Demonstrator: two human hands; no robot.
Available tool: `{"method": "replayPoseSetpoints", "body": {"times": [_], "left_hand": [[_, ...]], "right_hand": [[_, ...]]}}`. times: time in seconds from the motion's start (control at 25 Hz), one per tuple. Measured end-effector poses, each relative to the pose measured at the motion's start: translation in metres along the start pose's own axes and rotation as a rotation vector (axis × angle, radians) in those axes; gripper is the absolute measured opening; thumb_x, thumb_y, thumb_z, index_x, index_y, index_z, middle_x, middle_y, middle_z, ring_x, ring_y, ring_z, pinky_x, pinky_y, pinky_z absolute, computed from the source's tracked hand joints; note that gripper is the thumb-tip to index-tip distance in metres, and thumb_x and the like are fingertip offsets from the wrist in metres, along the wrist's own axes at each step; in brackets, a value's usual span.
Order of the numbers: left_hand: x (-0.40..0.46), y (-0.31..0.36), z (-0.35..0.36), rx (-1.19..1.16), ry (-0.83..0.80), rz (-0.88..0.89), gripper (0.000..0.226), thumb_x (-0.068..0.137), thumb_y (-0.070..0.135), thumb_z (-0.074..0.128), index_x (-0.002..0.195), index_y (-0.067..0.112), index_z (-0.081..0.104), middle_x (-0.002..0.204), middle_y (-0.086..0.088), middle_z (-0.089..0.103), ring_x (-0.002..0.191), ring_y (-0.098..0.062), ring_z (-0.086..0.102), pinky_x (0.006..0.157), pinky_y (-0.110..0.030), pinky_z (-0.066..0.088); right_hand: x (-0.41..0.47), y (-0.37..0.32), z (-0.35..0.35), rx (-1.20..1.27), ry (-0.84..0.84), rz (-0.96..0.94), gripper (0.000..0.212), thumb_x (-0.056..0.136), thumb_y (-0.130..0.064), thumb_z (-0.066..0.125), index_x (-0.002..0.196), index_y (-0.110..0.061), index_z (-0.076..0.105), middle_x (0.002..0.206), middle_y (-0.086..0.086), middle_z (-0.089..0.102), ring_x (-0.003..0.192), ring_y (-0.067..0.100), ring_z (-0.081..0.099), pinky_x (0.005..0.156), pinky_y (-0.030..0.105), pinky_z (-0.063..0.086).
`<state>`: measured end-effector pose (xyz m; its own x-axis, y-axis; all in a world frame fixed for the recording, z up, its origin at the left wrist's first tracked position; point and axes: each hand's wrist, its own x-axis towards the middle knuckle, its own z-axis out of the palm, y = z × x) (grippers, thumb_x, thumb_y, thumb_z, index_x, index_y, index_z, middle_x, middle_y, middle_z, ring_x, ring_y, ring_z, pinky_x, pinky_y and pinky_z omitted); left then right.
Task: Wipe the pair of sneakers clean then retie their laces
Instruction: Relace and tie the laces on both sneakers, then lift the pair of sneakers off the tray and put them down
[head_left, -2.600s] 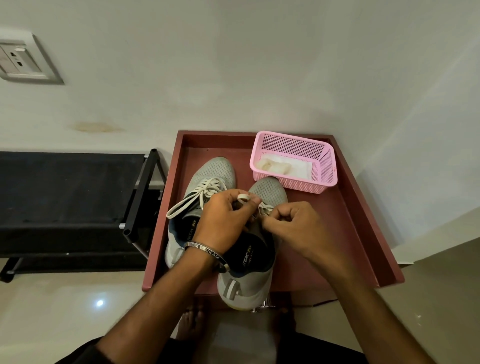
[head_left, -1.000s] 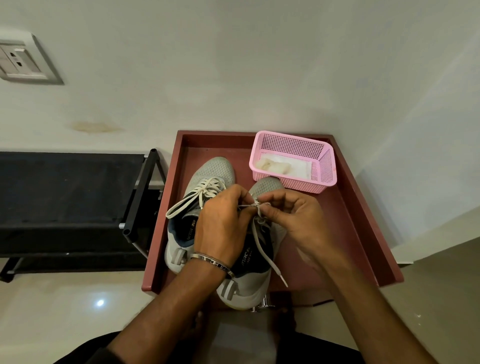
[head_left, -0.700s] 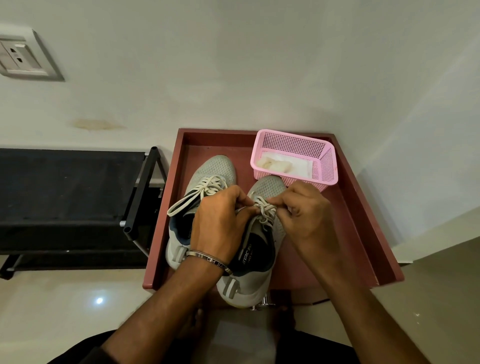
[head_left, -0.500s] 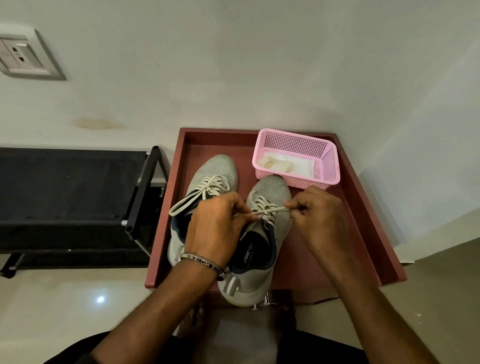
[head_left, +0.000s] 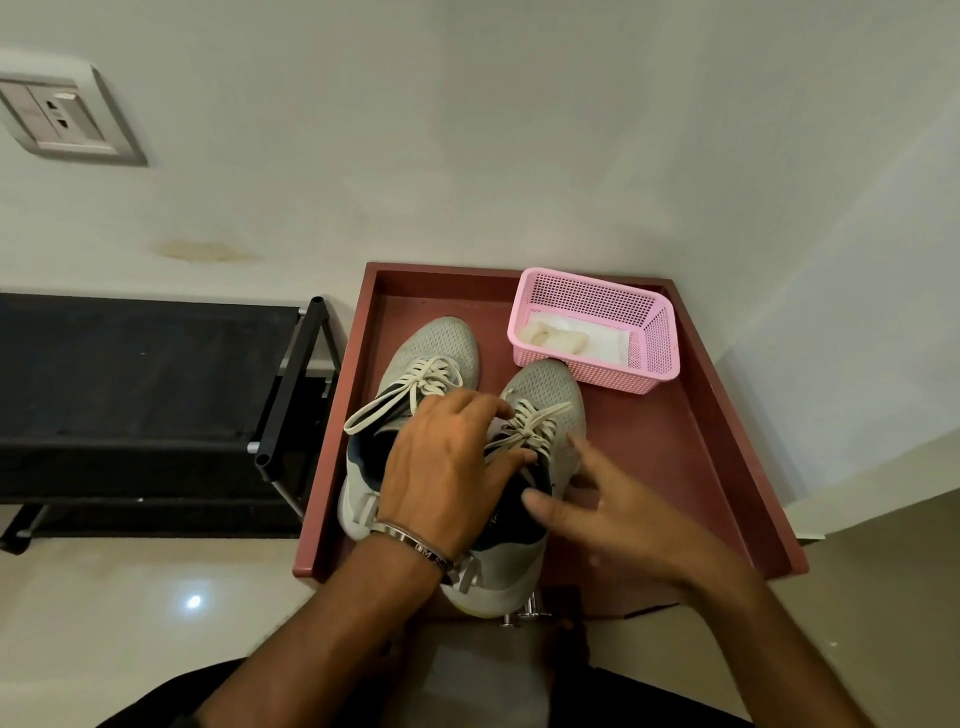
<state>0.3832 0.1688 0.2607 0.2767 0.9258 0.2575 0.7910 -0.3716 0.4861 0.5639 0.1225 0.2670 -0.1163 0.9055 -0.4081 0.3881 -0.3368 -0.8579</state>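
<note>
Two grey mesh sneakers stand side by side, toes pointing away, in a dark red tray (head_left: 727, 426). The left sneaker (head_left: 441, 343) has cream laces with a long loop trailing off to its left. The right sneaker (head_left: 550, 389) has its laces (head_left: 532, 423) drawn into a knot on the tongue. My left hand (head_left: 447, 467), with a metal bangle on the wrist, lies across both shoe openings, its fingertips and thumb loosely at the right sneaker's laces. My right hand (head_left: 613, 509) hovers beside the right sneaker with its fingers spread and holds nothing.
A pink mesh basket (head_left: 652, 332) with a white cloth (head_left: 561, 338) in it sits at the tray's far right corner, touching the right sneaker's toe. A black rack (head_left: 156, 389) stands left of the tray. A wall socket (head_left: 62, 119) is at the upper left.
Both hands pulled the right sneaker's laces apart to tighten them, then released. My right hand has drawn back toward me and spread its fingers; my left hand has relaxed over the shoes.
</note>
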Motion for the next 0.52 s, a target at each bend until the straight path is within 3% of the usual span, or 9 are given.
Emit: {"method": "replayPoseSetpoints", "body": {"times": [0.08, 0.12, 0.2, 0.28, 0.4, 0.52], "left_hand": [[-0.002, -0.001, -0.006, 0.113, 0.054, -0.038, 0.045, 0.076, 0.057, 0.064, 0.110, 0.029, 0.064, 0.117, 0.005, 0.060, 0.111, -0.020, 0.053, 0.090, -0.040, 0.044], [-0.005, -0.002, -0.009, 0.148, 0.068, -0.054, 0.046, 0.076, 0.059, 0.061, 0.112, 0.030, 0.063, 0.124, 0.002, 0.058, 0.118, -0.023, 0.050, 0.097, -0.045, 0.040], [-0.009, -0.007, -0.015, 0.208, 0.047, -0.108, 0.052, 0.078, 0.064, 0.054, 0.120, 0.033, 0.059, 0.139, -0.001, 0.050, 0.135, -0.026, 0.040, 0.109, -0.058, 0.029], [-0.010, -0.014, -0.020, 0.254, -0.066, -0.218, 0.060, 0.082, 0.069, 0.049, 0.134, 0.038, 0.045, 0.154, -0.003, 0.034, 0.146, -0.028, 0.025, 0.112, -0.065, 0.017], [-0.009, -0.026, -0.023, 0.186, -0.185, -0.287, 0.067, 0.088, 0.060, 0.054, 0.146, 0.040, 0.027, 0.161, -0.004, 0.019, 0.147, -0.030, 0.020, 0.111, -0.054, 0.033], [-0.009, -0.031, -0.024, 0.169, -0.168, -0.273, 0.065, 0.095, 0.028, 0.057, 0.150, 0.039, 0.023, 0.158, -0.010, 0.022, 0.139, -0.033, 0.031, 0.103, -0.044, 0.045]], "right_hand": [[0.005, 0.013, 0.021, -0.117, 0.007, 0.006, 0.101, 0.067, -0.063, 0.074, 0.149, -0.050, 0.016, 0.135, -0.018, 0.054, 0.120, 0.000, 0.055, 0.099, 0.030, 0.049], [0.008, 0.015, 0.026, -0.163, 0.061, 0.016, 0.105, 0.065, -0.066, 0.068, 0.150, -0.051, 0.008, 0.139, -0.013, 0.050, 0.123, 0.007, 0.054, 0.100, 0.035, 0.049], [0.015, 0.014, 0.029, -0.211, 0.146, 0.048, 0.098, 0.067, -0.066, 0.055, 0.150, -0.051, 0.004, 0.139, -0.003, 0.046, 0.121, 0.016, 0.054, 0.100, 0.039, 0.049], [0.015, 0.011, 0.029, -0.246, 0.192, 0.060, 0.089, 0.076, -0.059, 0.051, 0.151, -0.049, 0.005, 0.133, 0.002, 0.046, 0.118, 0.019, 0.053, 0.100, 0.040, 0.049], [0.012, 0.008, 0.031, -0.279, 0.209, 0.083, 0.074, 0.094, -0.040, 0.049, 0.153, -0.043, 0.006, 0.131, 0.006, 0.041, 0.120, 0.022, 0.048, 0.103, 0.034, 0.043], [0.009, 0.001, 0.042, -0.339, 0.274, 0.075, 0.068, 0.098, -0.036, 0.042, 0.154, -0.039, 0.004, 0.128, 0.007, 0.039, 0.110, 0.022, 0.050, 0.098, 0.036, 0.045]]}}
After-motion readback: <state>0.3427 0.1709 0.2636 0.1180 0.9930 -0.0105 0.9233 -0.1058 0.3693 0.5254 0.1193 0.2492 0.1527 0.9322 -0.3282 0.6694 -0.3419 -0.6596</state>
